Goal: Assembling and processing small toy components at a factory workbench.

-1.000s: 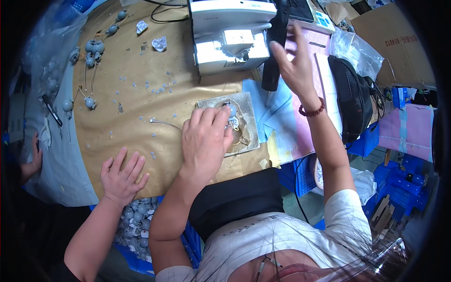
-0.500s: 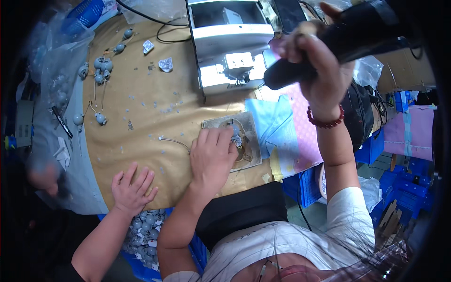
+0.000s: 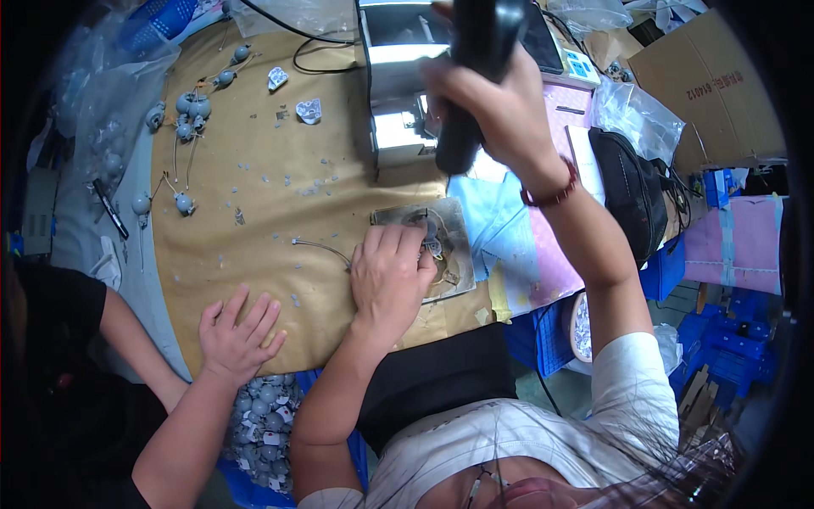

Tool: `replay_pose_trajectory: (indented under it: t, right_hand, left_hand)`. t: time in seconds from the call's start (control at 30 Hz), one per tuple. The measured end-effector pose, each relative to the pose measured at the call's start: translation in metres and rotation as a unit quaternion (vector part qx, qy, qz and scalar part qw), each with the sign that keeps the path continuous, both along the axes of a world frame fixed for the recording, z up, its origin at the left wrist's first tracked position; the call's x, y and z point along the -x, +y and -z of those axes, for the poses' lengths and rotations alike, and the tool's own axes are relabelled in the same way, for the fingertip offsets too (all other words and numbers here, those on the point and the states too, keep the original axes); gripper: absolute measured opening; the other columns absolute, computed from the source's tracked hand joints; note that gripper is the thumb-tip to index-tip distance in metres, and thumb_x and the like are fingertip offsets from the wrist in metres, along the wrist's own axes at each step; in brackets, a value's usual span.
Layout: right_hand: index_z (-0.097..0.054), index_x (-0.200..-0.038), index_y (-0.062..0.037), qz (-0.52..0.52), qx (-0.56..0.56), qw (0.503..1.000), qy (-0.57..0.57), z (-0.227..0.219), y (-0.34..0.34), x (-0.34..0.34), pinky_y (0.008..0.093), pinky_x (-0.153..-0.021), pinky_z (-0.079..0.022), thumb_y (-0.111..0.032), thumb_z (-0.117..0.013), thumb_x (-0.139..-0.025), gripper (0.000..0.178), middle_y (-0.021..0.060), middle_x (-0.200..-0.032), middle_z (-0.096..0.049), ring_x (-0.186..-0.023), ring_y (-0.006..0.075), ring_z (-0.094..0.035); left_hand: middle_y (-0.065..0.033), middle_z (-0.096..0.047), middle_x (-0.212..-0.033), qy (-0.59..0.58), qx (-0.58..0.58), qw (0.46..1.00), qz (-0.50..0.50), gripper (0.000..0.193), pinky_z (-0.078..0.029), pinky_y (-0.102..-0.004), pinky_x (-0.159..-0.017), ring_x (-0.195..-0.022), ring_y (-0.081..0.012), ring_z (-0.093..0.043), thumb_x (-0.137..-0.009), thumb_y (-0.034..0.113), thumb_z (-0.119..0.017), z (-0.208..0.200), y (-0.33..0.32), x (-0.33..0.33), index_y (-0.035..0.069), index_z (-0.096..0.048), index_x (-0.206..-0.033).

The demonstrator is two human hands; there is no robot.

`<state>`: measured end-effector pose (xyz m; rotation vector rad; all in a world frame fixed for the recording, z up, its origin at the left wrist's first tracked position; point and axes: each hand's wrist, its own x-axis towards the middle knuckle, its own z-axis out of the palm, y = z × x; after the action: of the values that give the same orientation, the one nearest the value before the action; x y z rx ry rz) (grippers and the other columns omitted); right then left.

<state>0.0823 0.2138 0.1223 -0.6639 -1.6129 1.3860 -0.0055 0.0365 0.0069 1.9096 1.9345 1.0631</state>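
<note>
My left hand [image 3: 390, 270] rests on a square worn plate [image 3: 460, 222] near the table's front edge. Its fingers are closed around a small grey round part [image 3: 432, 229], partly hidden by them, with thin light wires beside it. A thin cable [image 3: 318, 246] comes out from under this hand to the left. My right hand [image 3: 507, 106] is raised over the blue cloth, wrapped round a bulky black handheld tool [image 3: 475, 72] that is smeared by motion and whose kind I cannot make out. The tool's lower end points down.
A co-worker's hand [image 3: 244, 335] lies flat on the table at left. Grey round parts with wires [image 3: 193, 106] lie at the far left. A brightly lit white machine [image 3: 407, 140] stands at the back. A blue bin [image 3: 246, 483] full of grey parts is below the table edge.
My right hand and the black tool have swung left, and the tool has turned more upright. My left hand stays on the grey part. The co-worker's other arm at far left has drawn back.
</note>
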Motion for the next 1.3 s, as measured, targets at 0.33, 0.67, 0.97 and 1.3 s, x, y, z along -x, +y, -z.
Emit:
replay_pose_trajectory:
  t: [0.33,0.67,0.97,1.3]
  right_hand:
    - [-0.064,-0.092,0.0026,-0.044,0.000,0.998,0.043,0.029,-0.071,-0.025,0.0256,-0.061,-0.048,0.006,-0.077,-0.077,0.020,0.0027,-0.077,-0.065,-0.068,0.0082,-0.059]
    - [-0.051,-0.122,0.0012,-0.129,-0.052,0.990,0.036,0.053,-0.080,-0.042,0.0272,-0.080,-0.049,0.005,-0.072,-0.081,0.046,0.0037,-0.088,-0.063,-0.079,0.0110,-0.059]
    - [-0.038,-0.128,-0.0105,-0.195,-0.156,0.965,0.081,0.061,-0.077,-0.043,0.0316,-0.055,-0.051,0.002,-0.063,-0.089,0.049,0.0069,-0.072,-0.053,-0.060,0.0182,-0.056]
    - [-0.053,-0.112,-0.0046,-0.072,-0.044,0.996,-0.020,0.060,-0.077,-0.044,0.0288,-0.067,-0.050,0.003,-0.071,-0.078,0.039,0.0050,-0.086,-0.058,-0.075,0.0135,-0.059]
  left_hand:
    - [-0.0043,-0.061,-0.092,0.017,-0.012,1.000,-0.019,0.036,-0.046,-0.0422,-0.069,-0.085,-0.0261,-0.062,-0.073,0.010,-0.069,0.010,-0.002,-0.003,0.012,-0.063,-0.109]
    - [-0.0047,-0.059,-0.094,-0.014,0.001,1.000,0.007,0.035,-0.047,-0.0420,-0.070,-0.088,-0.0258,-0.062,-0.076,0.011,-0.070,0.003,-0.002,0.002,0.013,-0.061,-0.109]
    - [-0.0051,-0.059,-0.096,-0.031,0.029,0.999,0.017,0.034,-0.048,-0.0426,-0.075,-0.091,-0.0262,-0.063,-0.078,0.011,-0.072,-0.002,-0.004,0.003,0.013,-0.060,-0.110]
    - [-0.0074,-0.060,-0.107,-0.072,0.057,0.996,-0.016,0.036,-0.051,-0.0444,-0.081,-0.098,-0.0302,-0.064,-0.078,0.012,-0.073,-0.004,-0.005,0.001,0.012,-0.061,-0.112]
